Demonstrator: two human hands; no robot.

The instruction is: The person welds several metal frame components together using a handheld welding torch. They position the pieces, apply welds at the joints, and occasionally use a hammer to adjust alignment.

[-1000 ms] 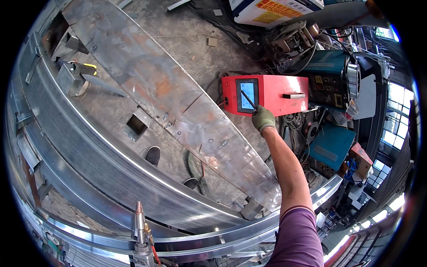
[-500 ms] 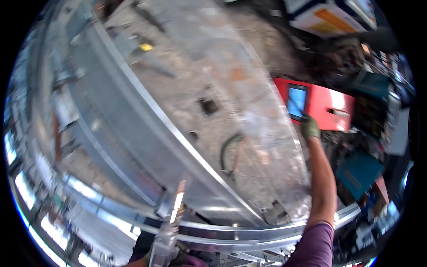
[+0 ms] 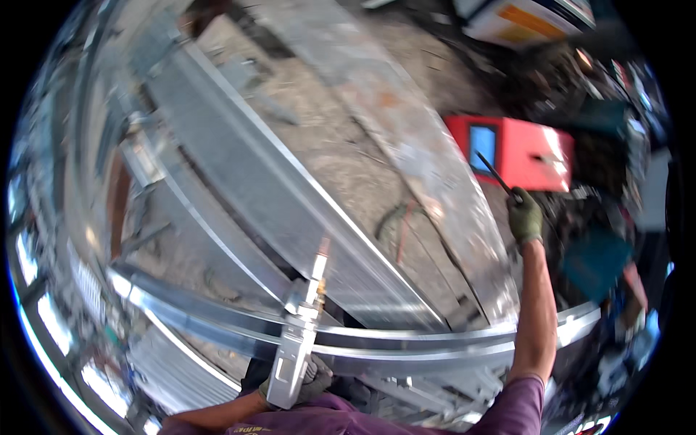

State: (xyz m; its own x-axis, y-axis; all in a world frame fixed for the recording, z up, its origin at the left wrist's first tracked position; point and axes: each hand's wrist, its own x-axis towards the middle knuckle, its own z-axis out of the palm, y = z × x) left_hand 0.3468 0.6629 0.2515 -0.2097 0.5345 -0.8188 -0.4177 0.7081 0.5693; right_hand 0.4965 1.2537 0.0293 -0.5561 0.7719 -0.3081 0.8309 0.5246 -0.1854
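My left hand (image 3: 313, 378), in a dark glove, is closed round a silver welding gun (image 3: 293, 355). The gun's copper-coloured nozzle points up and away over the metal pieces. My right hand (image 3: 525, 217), in a green glove, grips a thin dark rod (image 3: 496, 172) with its arm stretched out. The rod's tip lies in front of the small blue screen (image 3: 482, 147) on a red box-shaped machine (image 3: 540, 156). Whether the tip touches the screen I cannot tell.
Long metal channels (image 3: 268, 210) run diagonally from upper left to lower middle. A wide flat metal strip (image 3: 406, 123) lies to their right. Shiny rails (image 3: 406, 341) cross in front of me. Teal boxes (image 3: 598, 268) and a white, orange and blue carton (image 3: 525, 22) stand at right.
My right hand has drawn back a little from the red machine, and the rod now shows clearly. The welding gun appears higher in view. The whole view has shifted.
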